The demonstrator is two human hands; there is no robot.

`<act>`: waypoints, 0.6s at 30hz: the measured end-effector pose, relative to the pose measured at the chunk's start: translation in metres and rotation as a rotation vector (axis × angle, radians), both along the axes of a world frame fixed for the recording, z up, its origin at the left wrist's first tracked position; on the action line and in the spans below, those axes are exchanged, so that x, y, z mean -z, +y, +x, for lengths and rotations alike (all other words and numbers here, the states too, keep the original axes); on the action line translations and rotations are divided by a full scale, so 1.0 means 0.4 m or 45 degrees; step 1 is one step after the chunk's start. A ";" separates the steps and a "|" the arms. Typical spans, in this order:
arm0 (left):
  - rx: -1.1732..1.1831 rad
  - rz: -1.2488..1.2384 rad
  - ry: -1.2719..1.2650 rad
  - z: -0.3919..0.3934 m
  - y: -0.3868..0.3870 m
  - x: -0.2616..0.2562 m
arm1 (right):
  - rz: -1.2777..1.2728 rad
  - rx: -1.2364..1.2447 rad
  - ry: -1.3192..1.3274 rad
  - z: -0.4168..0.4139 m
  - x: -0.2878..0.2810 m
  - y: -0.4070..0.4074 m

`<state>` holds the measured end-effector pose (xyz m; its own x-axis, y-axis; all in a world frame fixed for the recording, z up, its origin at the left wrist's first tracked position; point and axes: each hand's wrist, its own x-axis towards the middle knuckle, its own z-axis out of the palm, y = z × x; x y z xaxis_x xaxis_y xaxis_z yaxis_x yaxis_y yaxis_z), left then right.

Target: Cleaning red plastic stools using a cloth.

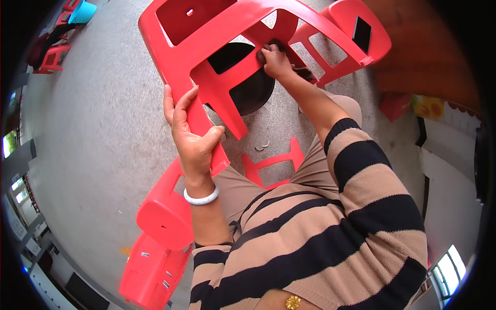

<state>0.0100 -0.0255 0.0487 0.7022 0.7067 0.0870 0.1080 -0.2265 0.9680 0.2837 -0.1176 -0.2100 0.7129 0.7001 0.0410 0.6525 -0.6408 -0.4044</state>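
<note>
A red plastic stool (228,31) lies tipped over in front of me, its legs pointing towards me. My left hand (192,135) is around one of its legs near the end, thumb on one side and fingers on the other. My right hand (276,62) is closed on a dark, bunched cloth (261,56), pressed against the inner part of the stool. Beneath the stool on the floor stands a round black basin (254,93), partly hidden by the stool's legs.
A red stool at upper right bears a smartphone (362,34). More red stools (164,221) stand by my left side. Part of another (271,161) shows between my legs. White scraps (262,146) lie on the floor. Far left, a blue bucket (82,12) stands near a person in dark clothes.
</note>
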 end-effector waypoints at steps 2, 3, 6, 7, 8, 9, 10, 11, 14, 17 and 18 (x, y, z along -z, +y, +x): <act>0.014 0.014 0.005 0.015 -0.008 0.004 | 0.028 0.068 0.141 -0.008 0.008 0.027; 0.006 0.033 0.010 0.010 -0.005 0.003 | 0.006 0.037 0.126 -0.030 0.003 0.051; -0.016 -0.048 -0.007 0.008 -0.013 -0.021 | 0.001 -0.050 0.192 -0.109 0.002 0.109; -0.002 -0.168 -0.052 0.038 -0.030 -0.032 | 0.037 -0.114 0.096 -0.104 0.032 0.092; 0.048 -0.184 -0.087 0.066 -0.041 -0.023 | 0.066 -0.178 -0.002 -0.095 0.056 0.077; 0.011 -0.105 -0.061 0.033 -0.021 -0.004 | 0.089 -0.202 0.174 -0.186 0.026 0.126; -0.032 -0.026 -0.037 -0.003 -0.003 0.004 | 0.106 -0.235 0.348 -0.295 -0.017 0.167; -0.036 -0.064 -0.052 0.000 -0.008 0.002 | 0.100 -0.289 0.372 -0.340 -0.030 0.177; 0.002 -0.168 -0.087 0.025 -0.025 -0.009 | 0.078 -0.331 0.484 -0.421 -0.034 0.174; 0.005 -0.135 -0.057 0.020 -0.019 -0.016 | 0.149 -0.312 0.499 -0.436 -0.042 0.131; -0.005 -0.124 -0.065 0.010 -0.010 -0.010 | 0.147 -0.368 0.520 -0.444 -0.052 0.119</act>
